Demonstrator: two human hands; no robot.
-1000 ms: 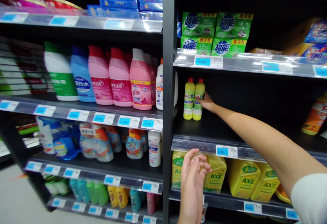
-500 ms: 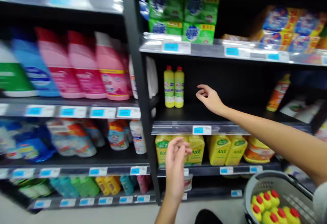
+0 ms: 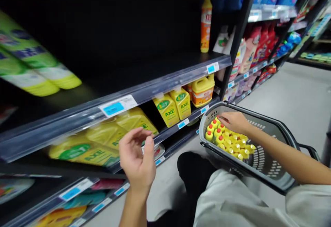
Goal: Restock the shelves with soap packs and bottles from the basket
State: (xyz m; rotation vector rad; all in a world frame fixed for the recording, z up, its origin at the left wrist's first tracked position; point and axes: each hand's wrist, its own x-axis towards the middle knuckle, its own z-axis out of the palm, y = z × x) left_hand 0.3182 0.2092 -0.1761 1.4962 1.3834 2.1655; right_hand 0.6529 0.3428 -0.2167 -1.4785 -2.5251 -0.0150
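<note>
My right hand point(image 3: 234, 121) is inside the grey shopping basket point(image 3: 281, 125), its fingers closed at the red cap of a yellow bottle point(image 3: 218, 117). The hand hides most of that bottle. Around it stand several yellow bottles with red caps point(image 3: 209, 135) and several with yellow tops point(image 3: 235, 147). My left hand point(image 3: 138, 159) hovers in front of the lower shelf, fingers curved, thumb apart, holding nothing. Two yellow-green bottles point(image 3: 33, 61) stand side by side on the shelf at the left, blurred and cut off by the frame edge.
The black shelf point(image 3: 124, 71) carries an orange-labelled bottle point(image 3: 206, 23) at its right end. Below are yellow AXE jugs point(image 3: 168, 111) and a yellow handled jug point(image 3: 203, 90). My knee point(image 3: 224, 199) is beside the basket. An aisle floor point(image 3: 297, 85) stretches behind it.
My view has turned right and down. My right hand has moved from beside the two shelf bottles, where it was empty, into the basket. My left hand stays raised.
</note>
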